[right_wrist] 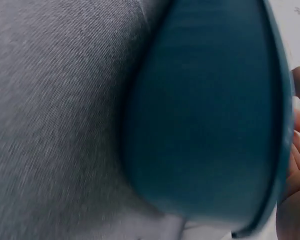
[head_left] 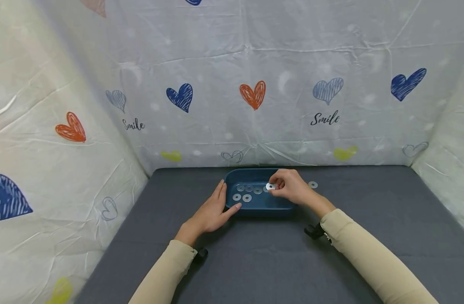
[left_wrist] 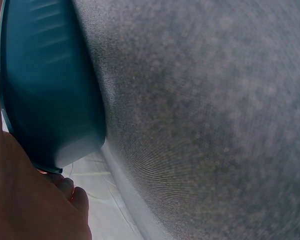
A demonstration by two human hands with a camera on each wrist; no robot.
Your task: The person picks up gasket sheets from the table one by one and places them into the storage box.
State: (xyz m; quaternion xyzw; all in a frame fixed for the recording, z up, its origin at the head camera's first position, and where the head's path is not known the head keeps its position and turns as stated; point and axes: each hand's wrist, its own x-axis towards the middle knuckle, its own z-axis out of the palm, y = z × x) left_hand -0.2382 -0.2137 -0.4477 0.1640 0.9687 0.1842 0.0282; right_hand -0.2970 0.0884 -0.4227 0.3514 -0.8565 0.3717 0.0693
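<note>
Head view: your right hand (head_left: 292,188) pinches a flat silver metal washer (head_left: 270,186) over the shallow blue plastic tray (head_left: 262,206) on the grey felt table (head_left: 330,253); your left hand (head_left: 213,211) rests flat-fingered against the tray's left rim. Left wrist view: fingers (left_wrist: 72,192) touch the tray (left_wrist: 45,90). Right wrist view: the tray's outer wall (right_wrist: 205,115) fills the frame.

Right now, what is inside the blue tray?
The tray holds five loose washers on its floor. The right hand pinches a sixth over it and hides the tray's right part. The left hand rests on the left rim.
</note>
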